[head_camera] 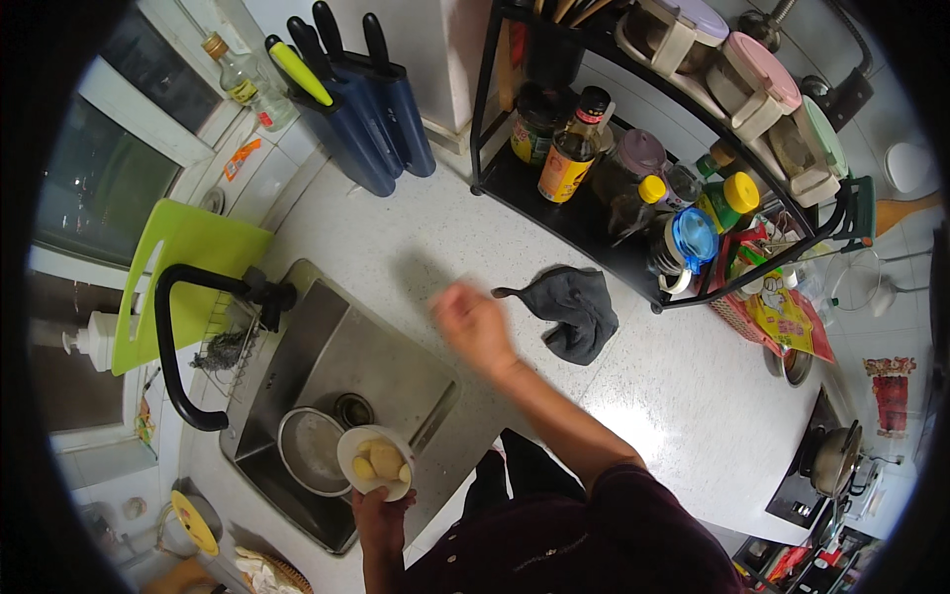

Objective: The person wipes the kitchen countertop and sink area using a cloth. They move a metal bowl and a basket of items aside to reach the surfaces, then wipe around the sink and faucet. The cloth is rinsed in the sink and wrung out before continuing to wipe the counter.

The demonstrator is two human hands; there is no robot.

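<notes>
A white bowl (377,485) is in the grip of my left hand (382,512), whose thumb lies over the rim. Inside the bowl are several pale yellow pieces (385,460) that look like peeled potatoes. The bowl is above the near side of a stainless steel sink (378,341). Beside it, a round metal basin (312,449) sits in the sink, near the drain (353,410). Over the counter (386,230), right of the sink, my right hand (475,327) is blurred by motion; its fingers cannot be made out clearly. A dark grey cloth (575,312) lies just right of that hand.
A black faucet (167,334) arches over the sink's left side, by a green cutting board (197,260). A blue knife block (364,119) stands at the back. To the right, a black rack (564,223) holds bottles and seasoning jars. A pot (835,460) is on the stove.
</notes>
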